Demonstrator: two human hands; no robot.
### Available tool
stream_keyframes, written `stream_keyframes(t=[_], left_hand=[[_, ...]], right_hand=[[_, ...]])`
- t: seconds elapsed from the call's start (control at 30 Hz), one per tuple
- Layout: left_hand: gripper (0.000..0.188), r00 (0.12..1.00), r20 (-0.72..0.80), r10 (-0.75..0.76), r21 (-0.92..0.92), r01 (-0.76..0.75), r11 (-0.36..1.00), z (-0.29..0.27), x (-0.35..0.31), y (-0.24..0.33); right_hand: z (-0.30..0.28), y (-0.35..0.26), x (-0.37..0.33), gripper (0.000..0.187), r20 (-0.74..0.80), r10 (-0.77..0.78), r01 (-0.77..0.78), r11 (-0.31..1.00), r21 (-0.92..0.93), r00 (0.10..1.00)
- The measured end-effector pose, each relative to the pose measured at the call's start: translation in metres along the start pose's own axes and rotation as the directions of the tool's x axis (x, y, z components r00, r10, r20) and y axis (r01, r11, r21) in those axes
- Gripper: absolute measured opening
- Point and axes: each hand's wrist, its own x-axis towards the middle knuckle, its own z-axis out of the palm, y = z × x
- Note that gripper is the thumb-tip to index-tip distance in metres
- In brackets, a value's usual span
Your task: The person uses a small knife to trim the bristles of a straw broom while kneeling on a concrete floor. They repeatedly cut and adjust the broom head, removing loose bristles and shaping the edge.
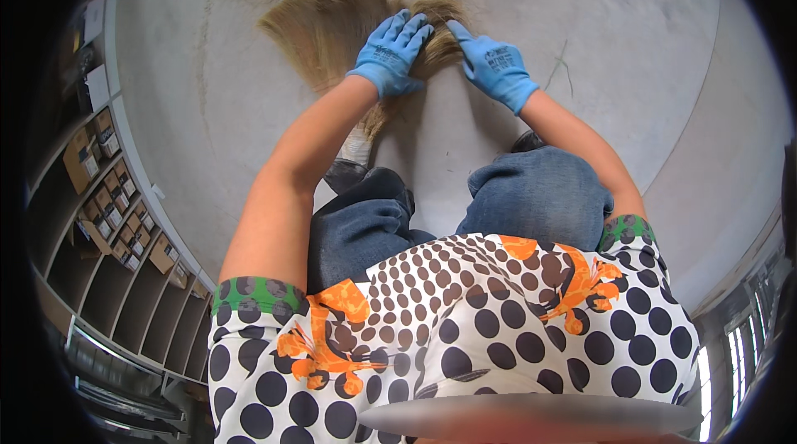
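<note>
Floor [249, 87]: grey concrete, smooth, fills most of view; faint brownish smears and loose fibre scraps at 12 o'clock. A pale seam line curves down the rt side, approx 3 to 5 o'clock.

Shelving [108, 236]: compartment racks along wall, 8–9 o'clock; several cubbies hold small brown cardboard boxes [83, 163] w/ labels. More racking, blurred, at 4 o'clock edge.

Person: seen from above, bent over floor; spotted black/white top w/ orange pattern, green sleeve trim, blue jeans, dark shoes at centre.

Fibre bundle [324, 29]: tan, straw-like strands, fanned out flat on floor at 11–12 o'clock, narrowing to a stem that runs back toward the shoes. Lies under and between both hands.

Left hand [390, 50]: blue glove, fingers spread, near fully open, palm pressed flat on bundle at approx 12 o'clock. No grasp, only pressing.

Right hand [494, 66]: blue glove, just beside left, at 12–1 o'clock; fingers extended, open, fingertips touching rt edge of bundle. Nothing held.

Stray strands [560, 66]: thin greenish bits on floor, 1 o'clock, near rt hand, apart from bundle.
</note>
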Motion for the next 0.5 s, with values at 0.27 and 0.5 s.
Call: stream_keyframes(t=[0.27,0.5], left_hand=[[0.113,0.999,0.005,-0.032,0.014,0.032,0.999,-0.001,0.003,0.008],[0.108,0.998,-0.056,-0.001,0.127,0.008,0.992,0.002,0.000,0.020]], right_hand=[[0.015,-0.009,0.044,0.063,0.062,0.080,-0.080,0.997,-0.006,0.995],[0.014,-0.013,0.043,0.062,0.085,0.067,-0.072,0.996,0.049,0.994]])
